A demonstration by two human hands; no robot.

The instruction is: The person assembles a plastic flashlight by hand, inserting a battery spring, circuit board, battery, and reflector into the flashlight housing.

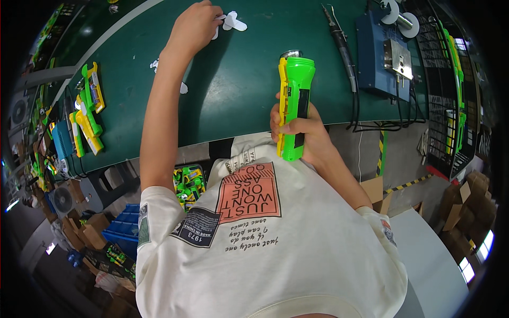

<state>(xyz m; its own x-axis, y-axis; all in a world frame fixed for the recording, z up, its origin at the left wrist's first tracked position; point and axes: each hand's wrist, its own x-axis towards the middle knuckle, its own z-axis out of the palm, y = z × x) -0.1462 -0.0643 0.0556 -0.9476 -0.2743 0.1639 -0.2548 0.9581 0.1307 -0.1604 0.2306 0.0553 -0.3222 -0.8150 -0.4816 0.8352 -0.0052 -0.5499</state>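
While a green-and-yellow flashlight (300, 79) is held just right of centre by the wrapped fingers of the right hand (314, 135), white pieces (234, 22) at the frame's top are reached by the left hand's (195, 27) curled fingers; whether one is pinched cannot be told.

The table (238, 100) stretches before the person. Near its far side, the left hand (196, 25) is at a cluster of scraps (234, 22); another scrap lies nearer, just right of the left forearm. The right hand (314, 137) holds the flashlight (292, 108) above the table's near edge. Right of it lies the soldering iron (342, 50), then the station (377, 58), with a spool (405, 22) at its far end. Beyond stands a rack (442, 106). Parts (86, 119) lie at the table's left. Below the near edge sits a bin (190, 185), left of the shirt (265, 265).
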